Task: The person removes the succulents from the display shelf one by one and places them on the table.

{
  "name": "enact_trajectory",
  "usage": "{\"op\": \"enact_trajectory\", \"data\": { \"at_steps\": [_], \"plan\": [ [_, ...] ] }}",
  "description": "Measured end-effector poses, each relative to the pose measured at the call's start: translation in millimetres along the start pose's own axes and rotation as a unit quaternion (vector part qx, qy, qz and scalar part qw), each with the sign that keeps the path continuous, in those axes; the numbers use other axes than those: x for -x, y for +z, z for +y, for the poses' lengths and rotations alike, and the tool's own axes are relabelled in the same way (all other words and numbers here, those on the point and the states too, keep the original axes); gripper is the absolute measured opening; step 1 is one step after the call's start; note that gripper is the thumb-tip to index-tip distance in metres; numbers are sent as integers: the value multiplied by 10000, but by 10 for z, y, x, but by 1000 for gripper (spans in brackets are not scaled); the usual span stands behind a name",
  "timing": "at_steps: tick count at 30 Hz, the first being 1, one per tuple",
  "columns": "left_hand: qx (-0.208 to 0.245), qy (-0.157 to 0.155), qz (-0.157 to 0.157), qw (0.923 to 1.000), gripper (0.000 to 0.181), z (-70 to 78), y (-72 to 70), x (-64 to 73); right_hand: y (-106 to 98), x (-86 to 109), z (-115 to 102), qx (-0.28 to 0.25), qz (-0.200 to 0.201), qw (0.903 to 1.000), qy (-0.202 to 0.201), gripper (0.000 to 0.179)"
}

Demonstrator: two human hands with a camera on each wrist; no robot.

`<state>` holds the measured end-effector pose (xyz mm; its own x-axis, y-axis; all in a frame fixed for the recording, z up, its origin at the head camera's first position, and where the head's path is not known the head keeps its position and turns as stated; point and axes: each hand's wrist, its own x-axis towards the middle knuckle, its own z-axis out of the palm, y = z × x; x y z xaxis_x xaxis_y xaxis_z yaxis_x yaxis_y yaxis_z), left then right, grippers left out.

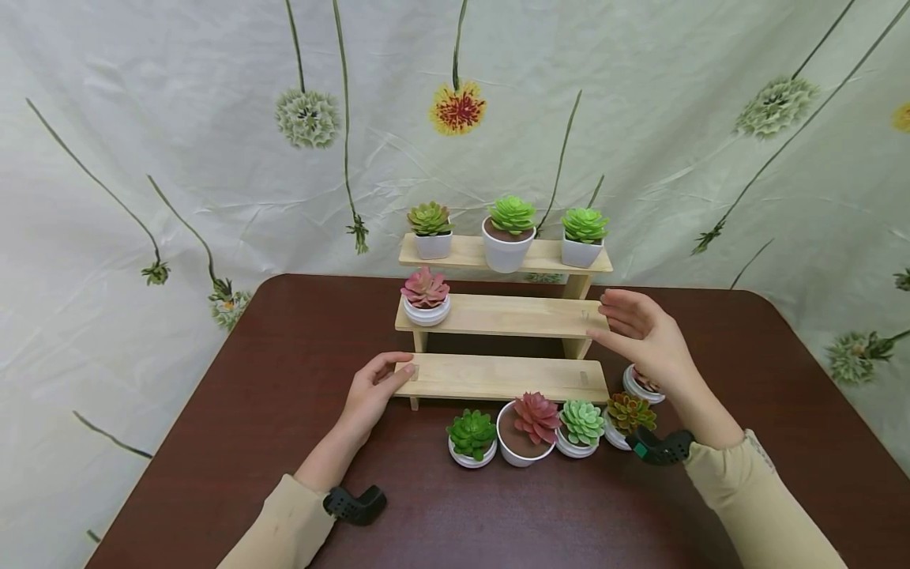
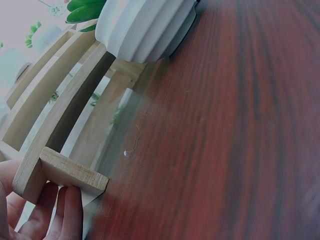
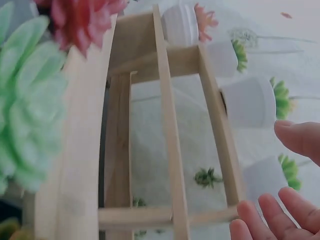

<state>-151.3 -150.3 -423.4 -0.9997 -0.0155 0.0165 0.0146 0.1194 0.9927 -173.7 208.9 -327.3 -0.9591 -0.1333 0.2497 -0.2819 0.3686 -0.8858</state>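
A three-tier wooden plant stand (image 1: 501, 378) stands on the table. My left hand (image 1: 373, 387) grips the left end of its lowest shelf; in the left wrist view the fingers (image 2: 70, 212) reach under the board beside the leg. By the right end of the middle shelf, my right hand (image 1: 650, 336) is held with loosely bent fingers and nothing in its grasp. A pink succulent (image 1: 426, 296) in a white pot sits at the left of the middle shelf. Three green potted succulents line the top shelf, the middle one (image 1: 507, 245) in a round pot.
In front of the stand are a dark green succulent (image 1: 471, 435), a red one (image 1: 524, 442) in a larger pot, a pale green one (image 1: 581, 423) and an orange-green one (image 1: 630, 412). Another pot (image 1: 642, 383) is partly hidden beneath my right wrist. A flowered cloth (image 1: 213, 142) hangs behind.
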Motion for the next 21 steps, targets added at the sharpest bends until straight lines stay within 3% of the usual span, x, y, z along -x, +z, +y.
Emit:
{"op": "enact_trajectory", "data": {
  "at_steps": [8,21],
  "plan": [
    [52,-5,44,10000,28,6,8,-6,208,-117,-207,-442,-385,9982,-143,58],
    [59,-78,60,9999,29,13,1,-1,600,-327,-368,-650,-874,9937,-249,57]
  ]
}}
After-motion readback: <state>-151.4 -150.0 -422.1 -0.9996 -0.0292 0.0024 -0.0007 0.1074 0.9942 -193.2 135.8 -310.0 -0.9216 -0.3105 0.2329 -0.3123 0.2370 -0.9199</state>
